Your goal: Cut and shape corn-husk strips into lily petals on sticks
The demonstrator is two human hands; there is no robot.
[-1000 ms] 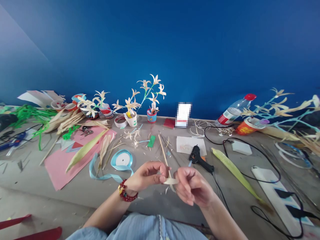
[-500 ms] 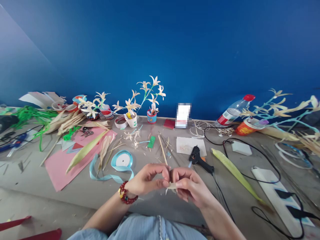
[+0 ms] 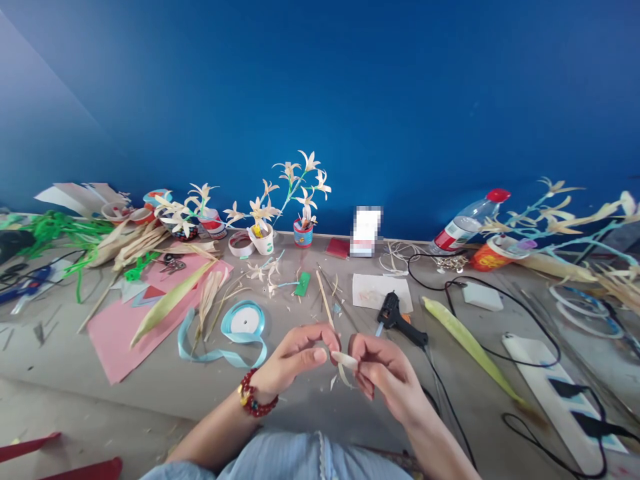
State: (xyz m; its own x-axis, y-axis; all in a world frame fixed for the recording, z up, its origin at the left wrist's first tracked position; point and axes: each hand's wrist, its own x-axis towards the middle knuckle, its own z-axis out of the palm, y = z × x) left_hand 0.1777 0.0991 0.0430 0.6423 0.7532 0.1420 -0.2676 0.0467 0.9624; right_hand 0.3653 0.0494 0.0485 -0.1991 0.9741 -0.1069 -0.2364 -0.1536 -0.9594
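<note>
Near the front of the table, my right hand (image 3: 385, 370) pinches a small pale corn husk flower piece (image 3: 346, 362) between thumb and fingers. One petal-like strip points left and another curves downward beneath it. My left hand (image 3: 303, 357), with a red bead bracelet (image 3: 254, 395) on its wrist, is curled at the left end of the piece. Its fingertips touch or nearly touch that end, while the thumb stands apart from them. Beyond the hands lie a thin wooden stick (image 3: 324, 300) and a black glue gun (image 3: 400, 319).
Light-blue ribbon (image 3: 245, 360) trails from its spool at left, beside pink paper (image 3: 115, 340) with husks. Husk flowers in cups (image 3: 303, 233) line the blue wall. At right are a green husk (image 3: 465, 347), black cables, a power strip (image 3: 545, 393) and a tilted bottle (image 3: 463, 223).
My left thumb has lifted off the husk piece, and its strips now show more clearly between the hands. The right hand keeps its pinch, with the hands slightly farther apart.
</note>
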